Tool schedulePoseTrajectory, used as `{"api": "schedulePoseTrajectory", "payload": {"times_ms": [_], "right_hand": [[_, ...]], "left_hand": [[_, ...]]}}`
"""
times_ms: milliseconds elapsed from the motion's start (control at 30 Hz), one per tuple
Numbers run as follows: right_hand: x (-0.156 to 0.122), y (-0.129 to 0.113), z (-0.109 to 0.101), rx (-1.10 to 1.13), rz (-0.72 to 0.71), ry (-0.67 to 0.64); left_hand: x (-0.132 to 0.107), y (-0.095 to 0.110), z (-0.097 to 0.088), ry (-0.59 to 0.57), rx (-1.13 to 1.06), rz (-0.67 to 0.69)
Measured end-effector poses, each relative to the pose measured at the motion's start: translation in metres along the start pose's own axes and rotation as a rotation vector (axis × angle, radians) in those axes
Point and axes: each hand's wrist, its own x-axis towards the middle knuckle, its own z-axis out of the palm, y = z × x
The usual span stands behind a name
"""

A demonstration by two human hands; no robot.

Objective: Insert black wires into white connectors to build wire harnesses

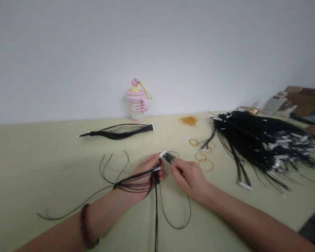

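My left hand (pixel 147 171) is closed around a small bunch of thin black cables (pixel 136 182) whose loose ends trail over the pale green table (pixel 42 168). A white connector (pixel 162 153) sticks up from its fingertips. My right hand (pixel 189 175) pinches the short cable ends (pixel 170 157) beside that connector. A beaded bracelet (pixel 84 227) is on my left wrist.
A tied cable bundle (pixel 120 131) lies at the back. A big heap of black cables with white connectors (pixel 265 143) fills the right side. Yellow rubber bands (pixel 203 157) lie loose, with a pile (pixel 189 120) near the wall. A pink cup-shaped toy (pixel 136 101) stands by the wall.
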Motion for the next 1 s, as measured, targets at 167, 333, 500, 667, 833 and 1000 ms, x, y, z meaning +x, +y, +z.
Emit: {"api": "schedulePoseTrajectory", "payload": {"times_ms": [167,333,500,667,833,1000], "right_hand": [[0.0004,0.0037,0.0024,-0.019,0.017,-0.024],[0.0014,0.0041,0.0034,-0.025,0.017,-0.04],[0.0013,0.0054,0.0052,-0.065,0.027,-0.035],[0.0009,0.0079,0.007,-0.082,0.029,-0.071],[0.0009,0.0099,0.0077,-0.096,0.031,-0.068],[0.0001,0.0086,0.0088,-0.114,0.054,-0.049]], "left_hand": [[0.001,0.0003,-0.0015,0.006,-0.008,-0.025],[0.0018,-0.0014,-0.0016,-0.032,-0.029,-0.012],[0.0006,0.001,0.0015,0.014,-0.013,-0.019],[0.0,0.0021,0.0023,0.009,-0.006,-0.01],[0.0017,-0.0001,-0.0002,0.014,-0.012,-0.005],[0.0026,-0.0009,-0.0023,-0.005,0.009,-0.022]]}}
